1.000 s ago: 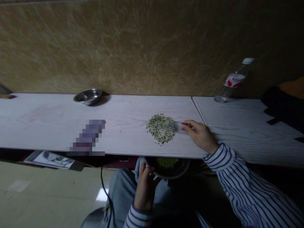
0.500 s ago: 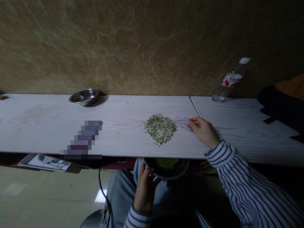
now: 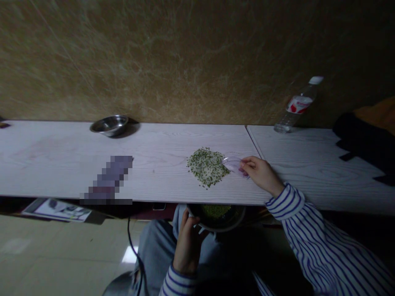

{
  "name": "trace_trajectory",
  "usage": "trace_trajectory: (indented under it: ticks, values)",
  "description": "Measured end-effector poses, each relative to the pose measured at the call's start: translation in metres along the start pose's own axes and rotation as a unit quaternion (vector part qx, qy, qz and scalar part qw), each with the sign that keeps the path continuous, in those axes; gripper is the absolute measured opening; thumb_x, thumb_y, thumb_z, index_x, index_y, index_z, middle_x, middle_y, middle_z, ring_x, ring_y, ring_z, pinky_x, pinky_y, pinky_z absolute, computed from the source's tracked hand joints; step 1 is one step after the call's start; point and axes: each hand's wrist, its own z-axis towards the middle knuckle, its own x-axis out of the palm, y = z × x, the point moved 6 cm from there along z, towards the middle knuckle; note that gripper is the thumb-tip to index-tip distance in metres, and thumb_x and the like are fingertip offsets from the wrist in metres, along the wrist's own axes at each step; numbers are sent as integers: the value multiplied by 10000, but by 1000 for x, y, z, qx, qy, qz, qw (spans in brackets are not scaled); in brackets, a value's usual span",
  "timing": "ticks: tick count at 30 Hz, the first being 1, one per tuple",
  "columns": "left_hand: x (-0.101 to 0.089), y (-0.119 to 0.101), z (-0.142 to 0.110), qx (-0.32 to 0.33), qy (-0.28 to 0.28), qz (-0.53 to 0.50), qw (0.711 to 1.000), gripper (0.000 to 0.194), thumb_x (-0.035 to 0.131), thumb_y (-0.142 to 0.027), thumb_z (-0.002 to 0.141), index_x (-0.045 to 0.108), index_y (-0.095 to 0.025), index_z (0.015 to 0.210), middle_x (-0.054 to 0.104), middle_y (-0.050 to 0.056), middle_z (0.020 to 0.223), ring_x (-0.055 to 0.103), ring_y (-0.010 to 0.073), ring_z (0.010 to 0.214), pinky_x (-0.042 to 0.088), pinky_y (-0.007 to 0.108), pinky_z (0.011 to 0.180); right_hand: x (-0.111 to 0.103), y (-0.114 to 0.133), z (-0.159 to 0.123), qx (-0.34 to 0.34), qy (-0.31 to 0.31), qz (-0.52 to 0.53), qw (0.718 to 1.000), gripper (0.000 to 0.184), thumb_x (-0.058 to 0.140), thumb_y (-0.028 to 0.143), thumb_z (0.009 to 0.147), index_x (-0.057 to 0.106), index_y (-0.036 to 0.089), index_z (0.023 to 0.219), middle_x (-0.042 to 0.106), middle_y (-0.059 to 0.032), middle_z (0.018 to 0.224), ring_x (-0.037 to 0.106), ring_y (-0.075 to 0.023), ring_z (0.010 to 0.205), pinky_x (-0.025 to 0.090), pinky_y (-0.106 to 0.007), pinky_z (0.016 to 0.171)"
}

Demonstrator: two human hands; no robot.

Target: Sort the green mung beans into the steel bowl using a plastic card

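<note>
A heap of small green and pale grains [image 3: 208,167] lies on the pale wooden table [image 3: 173,139]. My right hand [image 3: 261,174] pinches a clear plastic scoop [image 3: 232,163] whose edge rests at the heap's right side. Below the table's front edge, my left hand [image 3: 187,244] grips the rim of a dark metal bowl [image 3: 220,218] held over my lap; green grains lie inside it.
An empty steel bowl [image 3: 109,124] stands at the back left near the wall. A plastic water bottle [image 3: 296,105] leans at the back right. A dark bundle [image 3: 364,139] sits at the far right. A blurred-out object [image 3: 108,181] lies left of the heap.
My right hand drew the scoop back to the right away from the heap, then brought it back to the heap's right edge. The left hand and bowl stayed put.
</note>
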Motion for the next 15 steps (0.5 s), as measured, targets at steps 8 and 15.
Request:
trace_trajectory:
  ticks: [8,15]
  values:
    - [-2,2,0,-4,-2,-6,1000,411,635,-211,772,601,-271,1177,681,40,1136,629,210,946,515,343,748,9,3,-20,-9,25,-2,1000,196,669,390,783,625,208,844,741,-54,709,673,-177,596,519,-286,552]
    - [0,2,-1,2,5,2,1000,463,655,-224,766,606,-280,1222,675,46,1200,643,218,963,522,348,757,17,13,-33,-16,46,-1,999,209,656,401,791,623,202,844,733,-55,701,673,-176,611,521,-281,560]
